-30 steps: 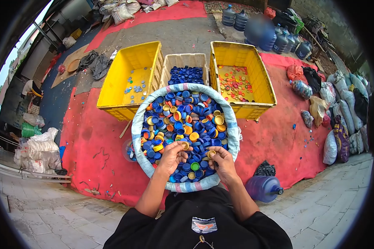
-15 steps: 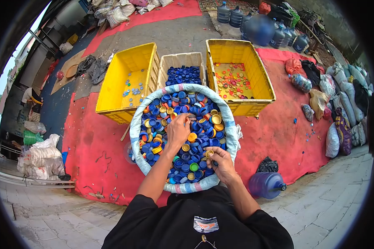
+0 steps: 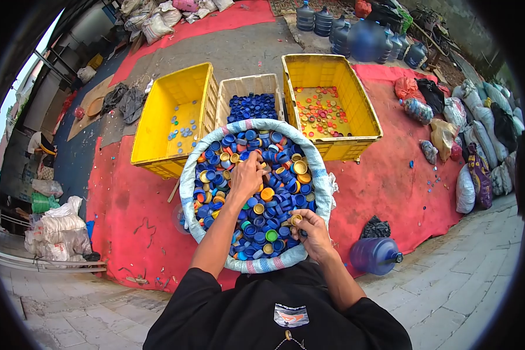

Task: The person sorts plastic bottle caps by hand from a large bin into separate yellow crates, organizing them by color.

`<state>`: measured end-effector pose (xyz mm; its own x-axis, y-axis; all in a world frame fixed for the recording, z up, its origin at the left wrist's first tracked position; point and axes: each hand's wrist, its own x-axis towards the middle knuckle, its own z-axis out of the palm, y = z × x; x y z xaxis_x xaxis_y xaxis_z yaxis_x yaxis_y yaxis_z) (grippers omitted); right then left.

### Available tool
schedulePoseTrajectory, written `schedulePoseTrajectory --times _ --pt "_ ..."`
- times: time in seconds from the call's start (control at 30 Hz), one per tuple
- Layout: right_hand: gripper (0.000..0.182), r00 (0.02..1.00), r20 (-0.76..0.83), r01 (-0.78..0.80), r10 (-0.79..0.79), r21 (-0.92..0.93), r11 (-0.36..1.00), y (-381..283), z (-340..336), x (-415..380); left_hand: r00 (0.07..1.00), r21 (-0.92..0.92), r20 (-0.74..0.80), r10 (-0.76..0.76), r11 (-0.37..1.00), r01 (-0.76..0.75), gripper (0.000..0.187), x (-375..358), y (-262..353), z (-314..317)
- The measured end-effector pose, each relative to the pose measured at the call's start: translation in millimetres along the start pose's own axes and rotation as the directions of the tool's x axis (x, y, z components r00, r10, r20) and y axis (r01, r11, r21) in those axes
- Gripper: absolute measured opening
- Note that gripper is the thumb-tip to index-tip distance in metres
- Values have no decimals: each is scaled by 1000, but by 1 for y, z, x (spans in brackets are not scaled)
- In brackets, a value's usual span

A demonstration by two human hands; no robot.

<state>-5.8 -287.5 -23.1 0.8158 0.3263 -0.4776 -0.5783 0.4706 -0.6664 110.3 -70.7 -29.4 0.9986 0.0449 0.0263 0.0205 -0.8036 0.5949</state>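
The woven sack (image 3: 319, 175), likely pliable at its rolled rim, brims with bottle caps (image 3: 274, 210). The left hand (image 3: 248, 179) reaches among them, its grip unclear; the right hand (image 3: 314, 233) pinches a gold cap (image 3: 296, 219) over the sack's near right side, probably light, stiff, slick, best held by its edge.

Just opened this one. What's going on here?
Two bare hands are at a round container with a wrapped, pale blue rim, full of mixed-colour bottle caps. The left hand reaches in among them; what its fingertips touch is hard to make out. The right hand holds a gold cap at the near right side. Beyond stand a left yellow crate with a few pale caps, a white crate with blue caps and a right yellow crate with scattered reddish and yellow caps.
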Motion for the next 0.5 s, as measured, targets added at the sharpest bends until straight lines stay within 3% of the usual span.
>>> schedulePoseTrajectory --times 0.1,0.13,0.2,0.23,0.27,0.3,0.33,0.4,0.43,0.5 --pt "22 998 63 0 -9 140 990 -4 4 -2 995 -256 -97 29 965 -53 29 -16 -7 -1" --pt "22 996 92 -6 -14 210 978 -5 5 -2 997 -511 -43 -69 859 37 31 -24 -7 -2" --pt "26 997 72 6 -18 167 986 0 5 6 971 -873 127 -200 443 205 34 -47 -1 -11" --pt "28 998 66 16 -24 119 993 5 3 13 936 -934 276 -220 168 315 32 -60 13 -26" --pt "29 998 61 25 -29 70 997 8 2 17 933 -940 340 -118 -68 334 30 -71 9 -26" --pt "45 993 -14 112 -116 -153 982 8 13 21 922 -914 379 -75 -187 360 28 -82 6 -24" --pt "51 961 26 260 -275 -417 871 5 23 21 912 -873 410 -27 -301 384 27 -91 7 -24" --pt "63 830 230 463 -508 -792 398 -4 41 16 880 -830 474 -7 -337 444 27 -107 9 -24" --pt "69 797 333 521 -504 -801 295 -6 46 17 876 -824 483 -19 -347 447 27 -114 10 -22" --pt "64 778 406 559 -479 -795 235 -4 50 24 865 -789 501 -17 -421 448 27 -123 6 -19"
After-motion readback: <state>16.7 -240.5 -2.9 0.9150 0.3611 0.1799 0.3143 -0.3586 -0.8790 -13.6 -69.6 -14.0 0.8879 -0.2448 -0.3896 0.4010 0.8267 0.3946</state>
